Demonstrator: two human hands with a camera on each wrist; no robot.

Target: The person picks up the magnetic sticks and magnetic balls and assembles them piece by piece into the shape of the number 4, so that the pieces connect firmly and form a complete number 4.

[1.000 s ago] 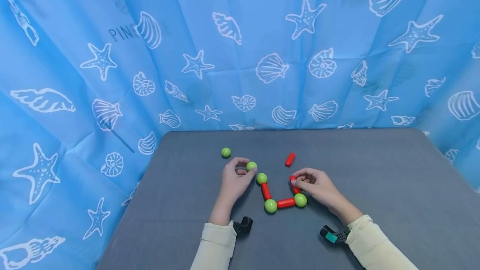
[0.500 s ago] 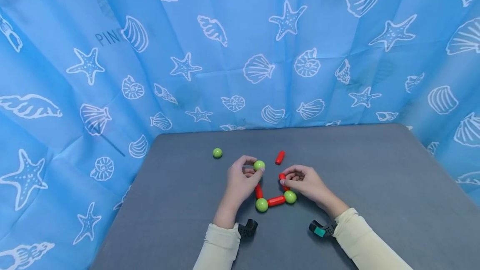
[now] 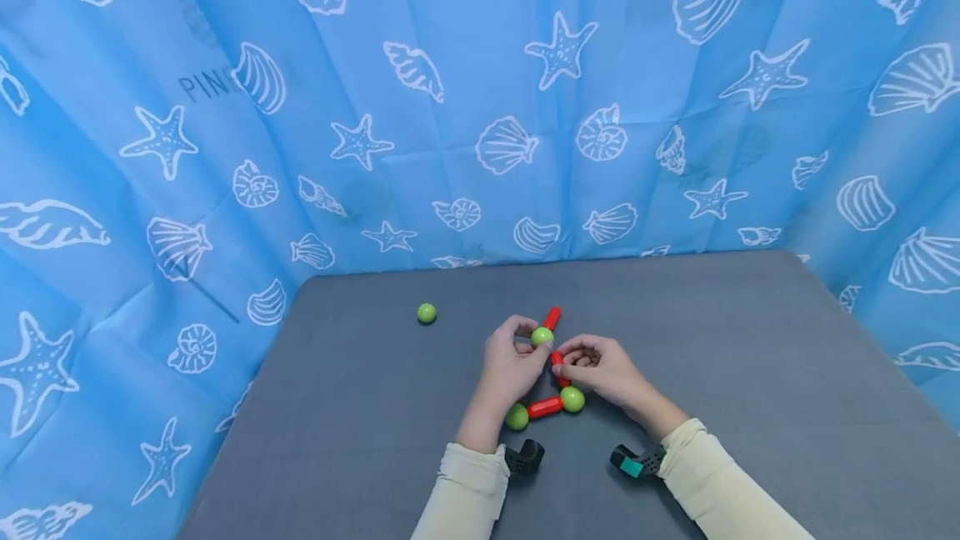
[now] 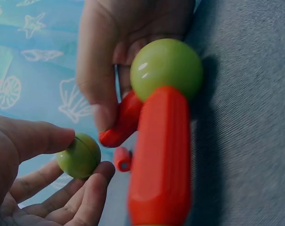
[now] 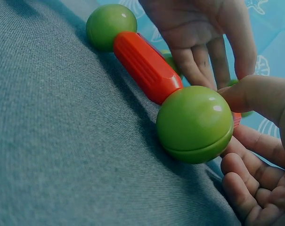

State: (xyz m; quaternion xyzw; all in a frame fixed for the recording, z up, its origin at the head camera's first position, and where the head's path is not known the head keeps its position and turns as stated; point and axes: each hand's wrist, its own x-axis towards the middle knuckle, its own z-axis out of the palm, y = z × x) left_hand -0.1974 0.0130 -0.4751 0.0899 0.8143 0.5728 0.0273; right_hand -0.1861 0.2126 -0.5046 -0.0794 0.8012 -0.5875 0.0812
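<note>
My left hand (image 3: pixel 513 361) pinches a green ball (image 3: pixel 542 337) between thumb and fingers, close to the upper end of a red rod (image 3: pixel 559 367). That rod is pinched by my right hand (image 3: pixel 611 373), and its lower end meets a green corner ball (image 3: pixel 573 399). From there a second red rod (image 3: pixel 545 407) runs along the tabletop to another green ball (image 3: pixel 517 417). My left hand hides the rest of this chain in the head view. The right wrist view shows the near corner ball (image 5: pixel 195 125) large, with a red rod (image 5: pixel 147 68) joined to it.
A loose red rod (image 3: pixel 552 317) lies just beyond the hands, partly covered by the held ball. One loose green ball (image 3: pixel 427 313) rests at the back left of the grey table (image 3: pixel 360 440). A blue shell-patterned curtain (image 3: pixel 480 107) hangs behind the table.
My left hand has carried its green ball rightward, across the chain, to the upper end of the rod in my right hand. The right hand keeps its pinch. The head view has shifted a little.
</note>
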